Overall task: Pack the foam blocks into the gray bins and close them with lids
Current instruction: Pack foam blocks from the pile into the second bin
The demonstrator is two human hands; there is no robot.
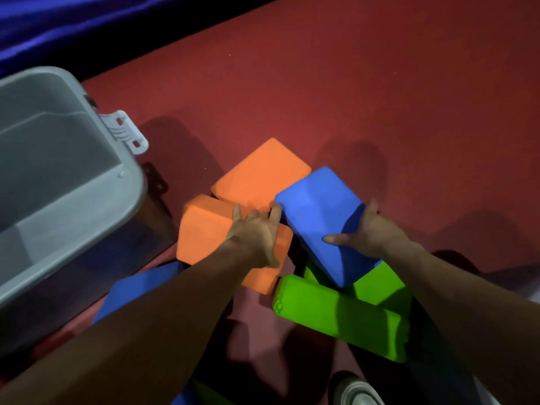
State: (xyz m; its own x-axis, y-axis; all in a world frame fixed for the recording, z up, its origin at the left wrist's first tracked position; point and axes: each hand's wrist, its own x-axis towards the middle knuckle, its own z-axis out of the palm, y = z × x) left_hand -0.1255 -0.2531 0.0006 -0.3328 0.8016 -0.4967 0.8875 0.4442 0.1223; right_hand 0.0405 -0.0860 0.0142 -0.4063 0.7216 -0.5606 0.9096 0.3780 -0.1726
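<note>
The blue block (pixel 318 217) is lying tilted on top of the pile on the floor (pixel 380 97), and your right hand (pixel 371 229) is gripping it: the thumb is pressing on the near face and the fingers (pixel 371 207) are wrapping over the far right edge.

It looks like soft, light foam with rounded edges, so it is probably giving a little under a squeeze and not slipping. Because it is wide, I think one hand at one end is letting it swing. Holding it across two opposite faces, near the middle, seems safer.

Your left hand (pixel 257 235) is resting on the orange block (pixel 204 229) just to the left of the right hand. Its fingers (pixel 254 216) are spreading to the far edge of this block, and one fingertip is touching the corner of the blue block. I cannot tell whether these fingers are curling over the edge or only lying flat.

A second orange block (pixel 260 171) is sitting just beyond the left hand. Two green blocks (pixel 336 314) are lying below the right hand, and the blue block is leaning on them. Another blue piece (pixel 140 283) is showing under your left forearm.

The gray bin (pixel 133 185) is standing open, far to the left of the left hand, with its latch (pixel 125 131) hanging out. No block is visible inside it, and I see no lid.
</note>
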